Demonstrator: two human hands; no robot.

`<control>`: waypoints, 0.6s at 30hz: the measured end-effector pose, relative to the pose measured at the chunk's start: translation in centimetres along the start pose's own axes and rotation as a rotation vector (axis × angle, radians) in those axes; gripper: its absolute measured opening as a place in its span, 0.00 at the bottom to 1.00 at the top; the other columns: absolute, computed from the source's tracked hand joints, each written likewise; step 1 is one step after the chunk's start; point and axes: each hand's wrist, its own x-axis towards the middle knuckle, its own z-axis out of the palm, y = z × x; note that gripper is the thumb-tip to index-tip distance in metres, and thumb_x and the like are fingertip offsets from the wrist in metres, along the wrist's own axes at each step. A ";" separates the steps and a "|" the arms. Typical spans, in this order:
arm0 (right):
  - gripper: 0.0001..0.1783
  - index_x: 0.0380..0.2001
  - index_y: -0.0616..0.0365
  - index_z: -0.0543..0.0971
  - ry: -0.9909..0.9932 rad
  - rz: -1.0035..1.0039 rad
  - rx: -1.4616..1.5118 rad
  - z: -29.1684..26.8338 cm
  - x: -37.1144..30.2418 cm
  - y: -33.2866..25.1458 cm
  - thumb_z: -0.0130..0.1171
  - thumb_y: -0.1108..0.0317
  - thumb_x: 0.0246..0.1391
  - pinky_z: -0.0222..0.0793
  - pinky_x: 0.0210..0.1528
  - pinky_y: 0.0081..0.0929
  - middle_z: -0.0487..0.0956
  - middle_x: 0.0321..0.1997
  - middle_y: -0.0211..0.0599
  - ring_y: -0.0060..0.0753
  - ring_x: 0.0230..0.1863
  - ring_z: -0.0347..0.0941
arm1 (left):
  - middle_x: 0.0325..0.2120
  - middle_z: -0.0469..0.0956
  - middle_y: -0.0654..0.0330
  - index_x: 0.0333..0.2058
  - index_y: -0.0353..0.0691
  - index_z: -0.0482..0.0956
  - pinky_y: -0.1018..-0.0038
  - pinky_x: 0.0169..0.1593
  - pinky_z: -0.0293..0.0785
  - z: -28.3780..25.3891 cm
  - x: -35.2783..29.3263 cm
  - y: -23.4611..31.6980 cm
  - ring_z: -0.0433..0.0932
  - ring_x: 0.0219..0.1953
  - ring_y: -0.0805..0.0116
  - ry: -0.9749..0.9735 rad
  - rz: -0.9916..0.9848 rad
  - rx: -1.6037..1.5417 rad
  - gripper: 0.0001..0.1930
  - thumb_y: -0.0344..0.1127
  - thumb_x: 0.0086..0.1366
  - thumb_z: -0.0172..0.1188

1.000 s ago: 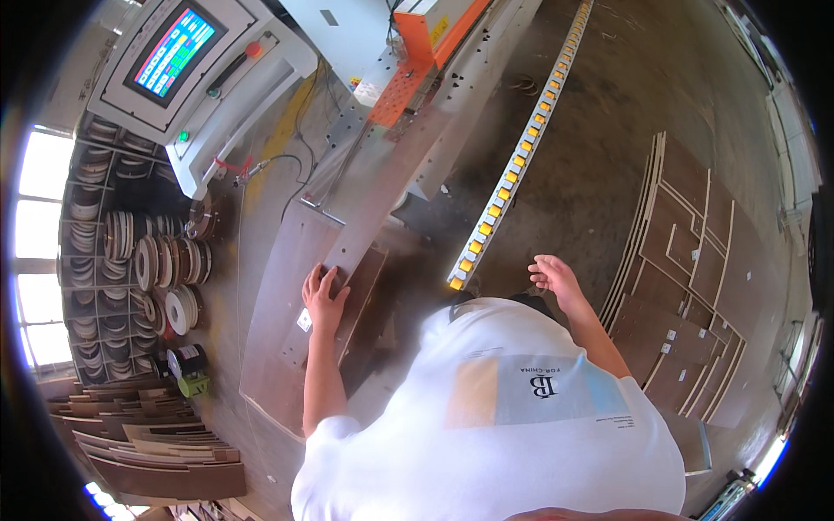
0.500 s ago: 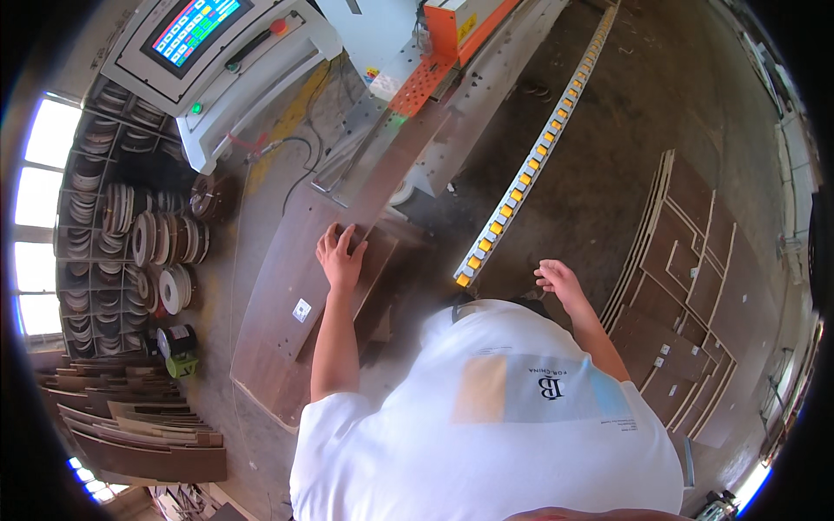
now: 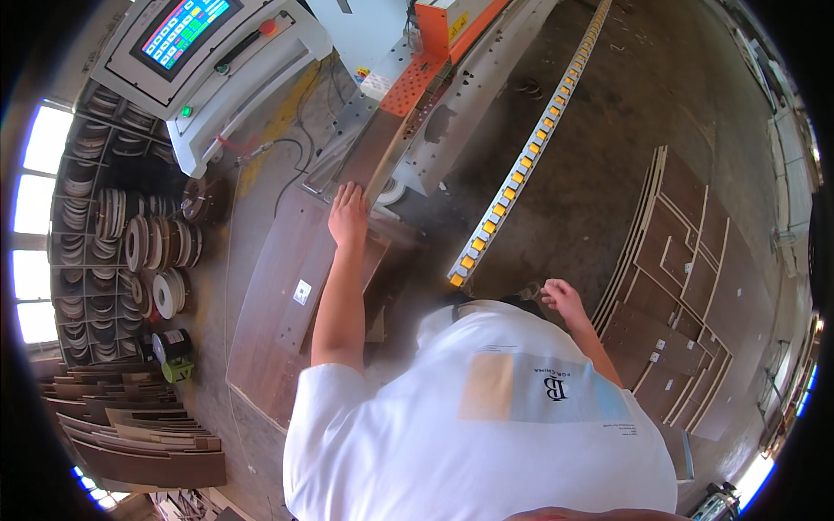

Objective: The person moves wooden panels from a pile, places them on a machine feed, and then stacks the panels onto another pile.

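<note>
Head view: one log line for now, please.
left hand: on brown board | right hand: curled, off board | control screen: lit

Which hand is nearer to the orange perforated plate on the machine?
Left. The left hand rests on a brown board, short of the orange perforated plate; the right hand is farther off, right of the yellow roller rail's near end.

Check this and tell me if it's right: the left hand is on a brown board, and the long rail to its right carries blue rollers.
No: the head view shows that the rollers on the long rail are yellow, not blue. The left hand is on a brown board, and the rail is to its right.
</note>
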 end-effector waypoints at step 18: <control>0.20 0.50 0.55 0.80 0.109 0.112 0.119 -3.1 -2.0 9.8 0.64 0.55 0.60 0.74 0.40 0.29 0.84 0.44 0.34 0.29 0.41 0.81 | 0.62 0.73 0.65 0.55 0.47 0.77 0.64 0.57 0.76 5.4 11.3 5.0 0.71 0.64 0.62 -0.176 -0.018 0.067 0.20 0.36 0.63 0.56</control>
